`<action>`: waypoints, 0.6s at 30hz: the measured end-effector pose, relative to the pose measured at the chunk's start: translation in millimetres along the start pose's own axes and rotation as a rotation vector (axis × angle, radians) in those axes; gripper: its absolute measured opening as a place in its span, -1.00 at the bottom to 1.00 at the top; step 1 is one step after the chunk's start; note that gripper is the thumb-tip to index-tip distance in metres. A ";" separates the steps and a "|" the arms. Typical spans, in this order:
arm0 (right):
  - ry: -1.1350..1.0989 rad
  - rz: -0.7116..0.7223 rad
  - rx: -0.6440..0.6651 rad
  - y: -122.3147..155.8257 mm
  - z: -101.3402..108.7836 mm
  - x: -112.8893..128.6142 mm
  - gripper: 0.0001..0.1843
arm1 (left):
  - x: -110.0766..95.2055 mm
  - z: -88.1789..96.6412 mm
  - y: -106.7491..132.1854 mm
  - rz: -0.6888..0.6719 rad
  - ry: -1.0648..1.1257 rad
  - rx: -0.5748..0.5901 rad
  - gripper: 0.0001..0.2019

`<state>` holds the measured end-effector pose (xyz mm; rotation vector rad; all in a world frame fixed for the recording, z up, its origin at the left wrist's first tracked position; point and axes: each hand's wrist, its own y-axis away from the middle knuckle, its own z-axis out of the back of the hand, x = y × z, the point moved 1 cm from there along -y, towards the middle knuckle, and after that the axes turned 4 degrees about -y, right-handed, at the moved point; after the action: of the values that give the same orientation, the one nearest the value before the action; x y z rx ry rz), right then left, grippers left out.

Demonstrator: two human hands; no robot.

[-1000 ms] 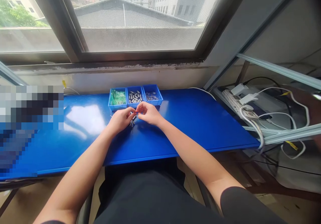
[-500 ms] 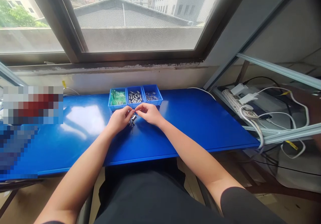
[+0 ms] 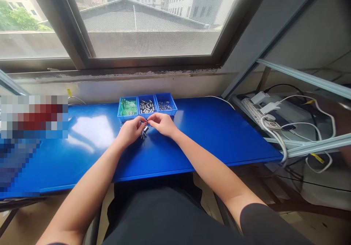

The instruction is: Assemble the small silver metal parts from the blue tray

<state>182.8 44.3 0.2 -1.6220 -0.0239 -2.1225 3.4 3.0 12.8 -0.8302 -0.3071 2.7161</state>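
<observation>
My left hand and my right hand meet over the blue table, fingertips pinched together on a small metal part between them. Just below the fingers, a little pile of small metal pieces lies on the table. Right behind the hands stand three small blue bins: the left bin holds green parts, the middle bin silver cylinders, the right bin thin metal pins.
A window and its sill run along the wall behind the table. To the right, a metal-framed shelf carries a white power strip with chargers and looping white cables. A blurred-out area covers the table's left end.
Both hands have crept slightly toward the bins and the fingertips have closed up on the small part. The view has barely shifted.
</observation>
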 end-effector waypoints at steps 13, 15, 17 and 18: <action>-0.008 -0.001 0.024 1.8 -0.3 2.7 -0.84 | 0.1 0.7 -0.1 -0.004 -0.028 -0.011 -0.76; -0.002 -0.004 0.026 1.9 -0.2 3.4 -0.84 | 0.4 0.7 -0.3 0.000 -0.031 -0.009 -0.76; 0.003 -0.009 0.028 2.1 0.0 4.3 -0.84 | 1.5 0.3 -0.4 0.006 -0.033 -0.003 -0.75; 0.004 -0.010 0.029 2.3 0.0 4.7 -0.84 | 2.2 0.0 -0.5 0.009 -0.035 0.000 -0.75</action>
<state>182.7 40.6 3.9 -1.6045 -0.0617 -2.1225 1.8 4.2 11.8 -0.7872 -0.3117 2.7414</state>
